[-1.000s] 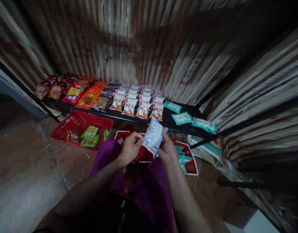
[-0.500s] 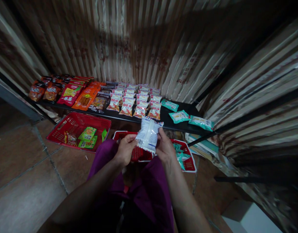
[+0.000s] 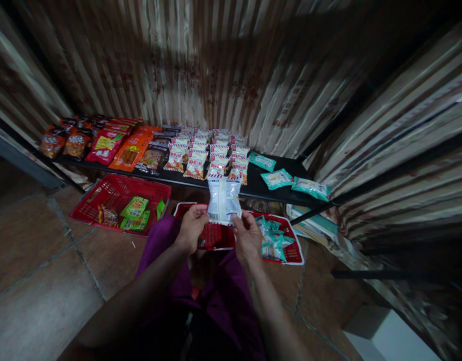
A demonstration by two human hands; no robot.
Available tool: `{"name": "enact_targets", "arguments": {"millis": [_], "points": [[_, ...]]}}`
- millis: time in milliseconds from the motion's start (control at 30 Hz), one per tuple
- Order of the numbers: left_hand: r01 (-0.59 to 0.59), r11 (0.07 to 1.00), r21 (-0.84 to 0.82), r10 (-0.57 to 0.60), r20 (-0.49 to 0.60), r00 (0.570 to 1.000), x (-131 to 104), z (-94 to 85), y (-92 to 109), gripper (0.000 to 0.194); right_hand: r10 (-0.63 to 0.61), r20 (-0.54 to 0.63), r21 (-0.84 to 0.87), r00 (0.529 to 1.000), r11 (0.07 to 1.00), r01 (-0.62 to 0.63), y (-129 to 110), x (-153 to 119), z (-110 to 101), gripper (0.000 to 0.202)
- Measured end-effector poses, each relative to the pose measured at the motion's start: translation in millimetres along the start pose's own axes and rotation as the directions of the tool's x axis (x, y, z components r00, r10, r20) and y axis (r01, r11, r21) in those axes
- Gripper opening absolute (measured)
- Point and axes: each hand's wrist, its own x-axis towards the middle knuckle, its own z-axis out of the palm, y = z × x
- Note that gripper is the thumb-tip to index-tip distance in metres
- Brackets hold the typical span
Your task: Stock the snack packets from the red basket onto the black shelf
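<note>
A white snack packet (image 3: 224, 199), its printed back towards me, is held up in front of the shelf edge. My left hand (image 3: 192, 225) pinches its lower left corner. At the lower right, my right hand (image 3: 248, 238) grips it with the thumb on the back face. Behind it on the black shelf (image 3: 259, 183), rows of white and red snack packets (image 3: 196, 163) stand close together. Below the held packet is a red basket (image 3: 216, 240), partly hidden by my hands.
Left on the shelf are orange bags (image 3: 129, 150), a red bag (image 3: 106, 145) and dark packets (image 3: 152, 158). Teal packets (image 3: 276, 179) lie at right. One red basket (image 3: 118, 185) holds green packets (image 3: 135, 210); another (image 3: 296, 243) holds teal packets. A metal post (image 3: 313, 213) slants at right.
The packet has shifted slightly left and up and turned more upright. My right hand has moved left and down along it to its lower right corner. The left hand still holds it.
</note>
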Motion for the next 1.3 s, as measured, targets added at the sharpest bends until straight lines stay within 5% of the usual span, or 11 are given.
{"name": "enact_targets", "arguments": {"millis": [133, 367, 500, 700, 933, 1100, 1200, 1300], "points": [[-0.242, 0.947, 0.211, 0.268, -0.105, 0.958, 10, -6.4, 7, 0.022, -0.116, -0.019, -0.134, 0.993, 0.985, 0.112, 8, 4, -8, 0.03], [-0.521, 0.76, 0.388, 0.525, 0.105, 0.845, 9, 5.9, 33, 0.015, -0.231, 0.055, -0.277, 0.971, 0.931, 0.237, 10, 0, -12, 0.028], [-0.59, 0.642, 0.49, 0.579, 0.194, 0.792, 11, 17.7, 49, 0.02, -0.301, 0.107, -0.359, 0.948, 0.877, 0.319, 4, -7, -10, 0.025], [-0.501, 0.646, 0.576, 0.51, 0.164, 0.845, 14, 25.9, 46, 0.021, -0.401, 0.089, -0.482, 0.912, 0.784, 0.392, 0, -10, -12, 0.025], [-0.455, 0.692, 0.561, 0.464, 0.137, 0.875, 21, 16.6, 33, 0.022, -0.312, 0.072, -0.393, 0.947, 0.864, 0.314, 3, -6, -15, 0.028], [-0.313, 0.844, 0.435, 0.344, 0.008, 0.939, 36, 7.8, 23, 0.049, -0.185, 0.059, -0.294, 0.981, 0.936, 0.195, 12, -4, -17, 0.034], [-0.201, 0.94, 0.276, 0.188, 0.074, 0.979, 39, 5.3, 24, 0.048, -0.146, 0.061, -0.273, 0.987, 0.949, 0.157, 15, -4, -19, 0.036], [-0.179, 0.952, 0.249, 0.155, 0.113, 0.981, 40, 3.3, 32, 0.039, -0.154, 0.068, -0.281, 0.986, 0.945, 0.167, 13, -4, -21, 0.035]]}}
